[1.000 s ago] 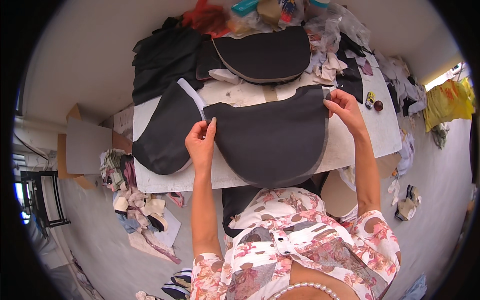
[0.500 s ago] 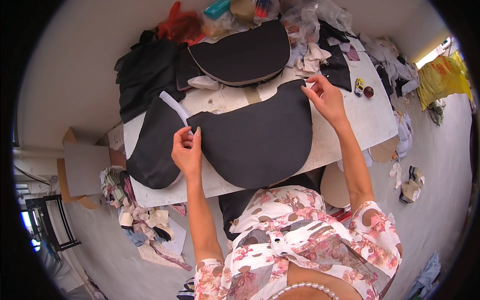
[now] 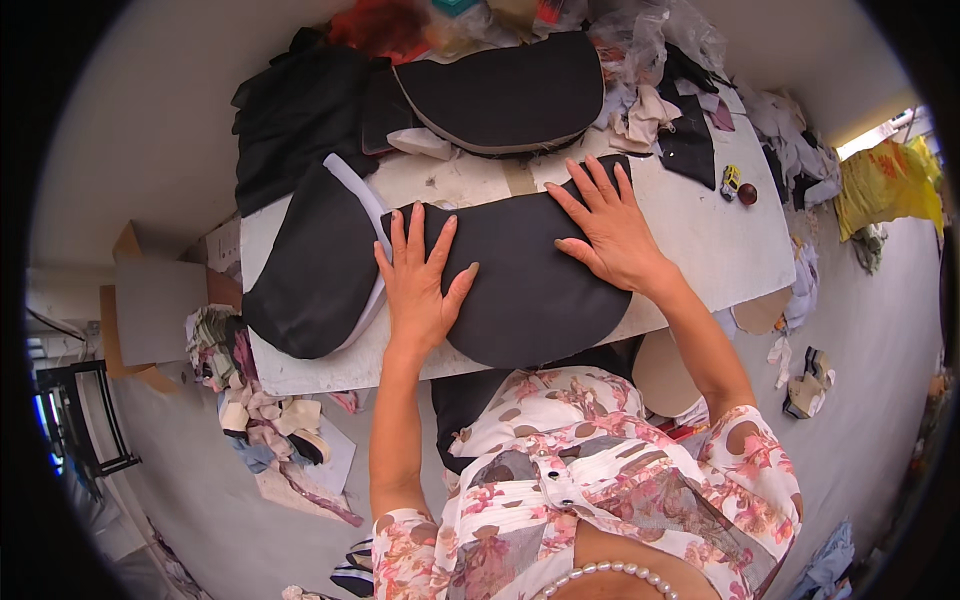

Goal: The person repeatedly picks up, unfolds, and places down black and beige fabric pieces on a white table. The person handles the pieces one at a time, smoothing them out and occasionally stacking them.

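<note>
A black half-round piece of sheet material (image 3: 530, 290) lies on the white table in front of me, its curved edge toward my body. My left hand (image 3: 417, 285) rests on its left end with the fingers stretched out. On the right end my right hand (image 3: 612, 230) lies flat, fingers spread. Beside my left hand is another black curved piece (image 3: 312, 265) with a pale strip along its edge. Farther back sits a stack of black half-round pieces (image 3: 505, 95) with a light edge showing.
The white table (image 3: 710, 260) also bears black fabric (image 3: 300, 120) at back left, plus fabric scraps and plastic bags. A toy car (image 3: 730, 182) and a dark red ball (image 3: 747, 194) stand at right. Cloth scraps (image 3: 285, 425) and a cardboard box (image 3: 160, 310) are at left.
Both hands have let go of the piece's upper corners and now lie flat on it. The piece has come down flat on the table. The view has shifted slightly.
</note>
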Motion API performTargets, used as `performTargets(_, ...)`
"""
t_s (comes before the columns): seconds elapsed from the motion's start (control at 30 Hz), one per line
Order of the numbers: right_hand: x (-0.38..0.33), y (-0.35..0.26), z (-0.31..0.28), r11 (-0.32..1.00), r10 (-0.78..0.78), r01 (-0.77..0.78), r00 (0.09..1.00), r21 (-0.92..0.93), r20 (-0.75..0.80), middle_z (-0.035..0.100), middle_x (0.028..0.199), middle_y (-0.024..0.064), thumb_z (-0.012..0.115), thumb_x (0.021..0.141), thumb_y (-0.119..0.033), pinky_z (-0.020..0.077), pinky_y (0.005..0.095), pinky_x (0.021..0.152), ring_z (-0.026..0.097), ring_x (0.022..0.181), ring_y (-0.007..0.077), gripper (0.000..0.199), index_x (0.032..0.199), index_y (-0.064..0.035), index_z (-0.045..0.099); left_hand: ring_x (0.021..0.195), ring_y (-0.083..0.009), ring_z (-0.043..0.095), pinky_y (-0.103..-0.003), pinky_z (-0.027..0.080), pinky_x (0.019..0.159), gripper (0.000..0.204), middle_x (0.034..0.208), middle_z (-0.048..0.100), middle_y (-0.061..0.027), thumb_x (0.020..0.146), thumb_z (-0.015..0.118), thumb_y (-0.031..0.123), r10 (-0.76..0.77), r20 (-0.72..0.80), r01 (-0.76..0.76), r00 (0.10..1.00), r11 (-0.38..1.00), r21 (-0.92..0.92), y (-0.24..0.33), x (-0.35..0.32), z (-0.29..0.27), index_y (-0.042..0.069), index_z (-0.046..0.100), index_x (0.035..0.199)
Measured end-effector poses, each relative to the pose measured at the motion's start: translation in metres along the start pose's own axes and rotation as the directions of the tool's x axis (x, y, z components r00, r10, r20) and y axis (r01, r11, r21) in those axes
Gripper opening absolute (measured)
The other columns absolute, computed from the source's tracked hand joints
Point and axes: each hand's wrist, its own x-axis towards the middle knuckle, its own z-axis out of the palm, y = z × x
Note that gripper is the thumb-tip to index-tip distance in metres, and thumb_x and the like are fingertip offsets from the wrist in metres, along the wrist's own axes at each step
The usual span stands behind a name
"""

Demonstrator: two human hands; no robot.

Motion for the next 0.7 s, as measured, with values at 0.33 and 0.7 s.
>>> performTargets(0.33, 0.18, -0.009, 0.0, 0.92, 0.104, -0.008, 0.969, 0.391, -0.224, 0.066, 0.081, 0.0077, 0.074, 0.077, -0.029, 0.0494, 0.0412, 0.072, 0.063, 0.084, 0.0273, 0.026, 0.087, -0.0055, 0.067, 0.143, -0.0398, 0.022, -0.058, 0.012, 0.113, 0.052, 0.151, 0.033, -0.0185, 0.091, 0.06, 0.04, -0.088, -0.307, 0.022, 0.948, 0.977, -0.211, -0.005, 0.008, -0.022, 0.014, 0.053, 0.135)
performTargets(0.7, 0.221, 0.012, 0.025, 0.903, 0.163, -0.092, 0.977, 0.42, -0.135, 0.07, 0.082, 0.0116, 0.067, 0.08, -0.02, 0.0512, 0.0388, 0.072, 0.067, 0.08, 0.028, 0.017, 0.089, -0.0056, 0.072, 0.109, -0.0215, 0.062, -0.032, 0.047, 0.095, 0.028, 0.113, 0.066, -0.0136, 0.096, 0.06, 0.018, -0.552, -0.003, 0.07, 0.834, 0.111, -0.991, -0.014, 0.058, -0.023, -0.002, 0.063, 0.115)
